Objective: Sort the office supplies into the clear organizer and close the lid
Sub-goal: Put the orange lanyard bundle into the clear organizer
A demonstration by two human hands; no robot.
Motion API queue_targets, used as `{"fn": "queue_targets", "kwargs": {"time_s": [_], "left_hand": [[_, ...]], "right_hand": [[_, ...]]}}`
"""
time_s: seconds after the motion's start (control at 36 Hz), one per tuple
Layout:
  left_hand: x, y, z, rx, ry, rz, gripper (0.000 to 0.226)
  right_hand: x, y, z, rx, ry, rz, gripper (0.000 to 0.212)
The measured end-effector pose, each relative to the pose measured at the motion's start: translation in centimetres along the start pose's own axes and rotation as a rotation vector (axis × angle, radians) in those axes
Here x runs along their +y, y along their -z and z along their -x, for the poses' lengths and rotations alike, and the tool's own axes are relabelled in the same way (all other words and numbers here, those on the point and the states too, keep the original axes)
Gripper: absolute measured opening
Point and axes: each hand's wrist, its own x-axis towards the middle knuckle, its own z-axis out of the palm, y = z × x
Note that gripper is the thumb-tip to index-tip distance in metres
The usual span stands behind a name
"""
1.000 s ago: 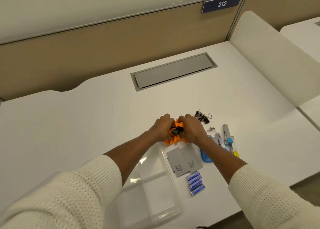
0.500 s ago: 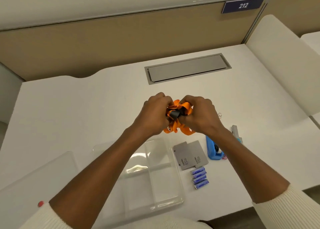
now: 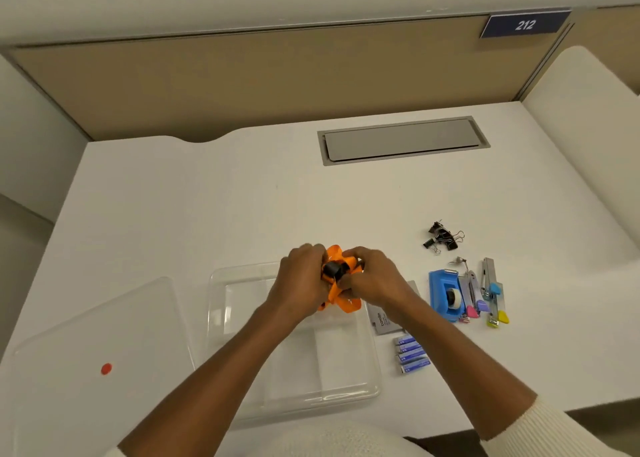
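Note:
My left hand (image 3: 300, 276) and my right hand (image 3: 372, 278) both grip a bunched orange lanyard (image 3: 341, 295) with a black clip, held just above the far right corner of the clear organizer (image 3: 242, 318). The organizer is open and shows dividers inside; I see nothing lying in it. Its clear lid (image 3: 90, 352), marked with a red dot, lies flat to the left. To the right lie black binder clips (image 3: 443, 238), a blue tape dispenser (image 3: 445, 294), staplers with coloured ends (image 3: 485, 294), grey card packs (image 3: 382, 319) and blue staple boxes (image 3: 410, 354).
A grey cable hatch (image 3: 401, 141) is set into the white desk (image 3: 207, 207) at the back. A tan partition (image 3: 242, 82) closes the far side, and a white divider (image 3: 588, 138) rises at the right. The desk's front edge runs close to my body.
Both hands have carried the orange lanyard down and toward me, over the organizer's far right corner. The camera has tilted, so the binder clips and staplers show again.

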Motion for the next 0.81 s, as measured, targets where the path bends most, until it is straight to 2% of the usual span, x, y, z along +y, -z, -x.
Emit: {"fn": "queue_targets", "kwargs": {"time_s": [0.11, 0.19, 0.25, 0.31, 0.42, 0.5, 0.56, 0.64, 0.67, 0.72, 0.81], "left_hand": [[-1.0, -2.0, 0.2, -0.022, 0.047, 0.09, 0.029], [-1.8, -2.7, 0.1, -0.025, 0.051, 0.097, 0.031], [-2.2, -2.9, 0.0, -0.041, 0.044, 0.077, 0.032], [-2.4, -3.0, 0.0, -0.047, 0.027, 0.06, 0.032], [-2.5, -3.1, -0.3, -0.028, -0.047, -0.01, 0.026], [-2.6, -3.3, -0.4, -0.006, -0.1, -0.087, 0.024], [-2.8, -3.4, -0.4, 0.005, -0.131, -0.126, 0.035], [-3.4, -4.0, -0.5, -0.021, -0.173, -0.116, 0.062], [-3.6, -4.2, -0.5, -0.04, -0.195, -0.124, 0.062], [-3.9, -4.6, -0.5, -0.087, -0.254, -0.193, 0.046], [-4.3, -5.3, -0.4, -0.118, -0.317, -0.298, 0.029]], "right_hand": [[0.8, -1.1, 0.5, 0.023, 0.067, 0.103, 0.061], [1.1, -1.4, 1.2, 0.094, 0.186, 0.214, 0.054], [1.3, -1.5, 1.6, 0.164, 0.239, 0.375, 0.049], [1.4, -1.5, 1.8, 0.207, 0.258, 0.492, 0.042], [2.0, -1.7, 1.4, 0.21, 0.287, 0.571, 0.021], [2.9, -2.0, 0.7, 0.171, 0.377, 0.598, 0.032], [3.5, -2.2, 0.1, 0.125, 0.434, 0.674, 0.045], [4.7, -2.8, -0.4, 0.098, 0.512, 0.836, 0.048], [5.1, -3.1, -0.5, 0.097, 0.529, 0.893, 0.047], [5.8, -3.7, -0.6, 0.112, 0.534, 0.991, 0.046], [6.2, -4.2, -0.9, 0.123, 0.539, 1.025, 0.042]]}}
